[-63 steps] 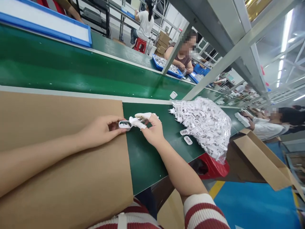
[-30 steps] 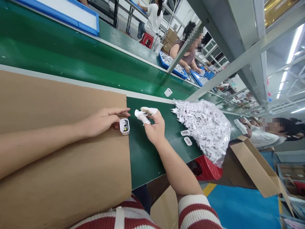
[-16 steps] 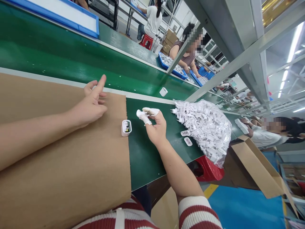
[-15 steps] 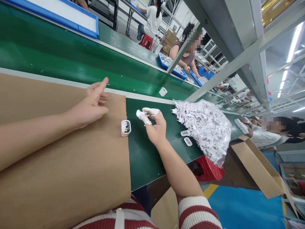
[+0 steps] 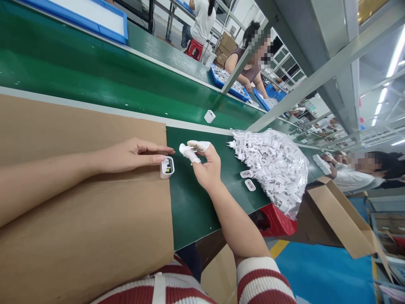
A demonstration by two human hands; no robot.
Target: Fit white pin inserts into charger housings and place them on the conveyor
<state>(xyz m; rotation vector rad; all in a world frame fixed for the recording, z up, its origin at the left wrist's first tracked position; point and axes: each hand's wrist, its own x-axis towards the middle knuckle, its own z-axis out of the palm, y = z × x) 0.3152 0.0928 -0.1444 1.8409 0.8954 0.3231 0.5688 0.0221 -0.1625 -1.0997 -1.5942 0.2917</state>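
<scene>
- Left hand (image 5: 134,155): fingers extended, narrow gap between thumb and forefinger; nothing visibly gripped. Thumb tip lies at the upper rim of the white charger housing (image 5: 167,173); contact cannot be confirmed.
- Housing: open side up, yellow and dark components visible inside, just below the left fingertips at the edge of the cardboard sheet (image 5: 104,223).
- Right hand (image 5: 206,162): thumb and forefinger wear white finger cots (image 5: 190,155), closed in a pinch. Metal prongs show between them, seemingly of a small pronged piece (image 5: 195,148), mostly covered.
- Right of the right fingers: clear bag of white plug parts (image 5: 274,169); two loose oval plug covers (image 5: 249,185) lie on the green bench (image 5: 202,211) between. Beyond the fingertips of both hands: another white housing (image 5: 209,117) on the green belt (image 5: 152,99).
- Risk (judged): housing could tip at the cardboard edge if the left thumb nudges its rim; components could shift.
- Risk (judged): pronged piece could slip or turn, cots dulling feel.
</scene>
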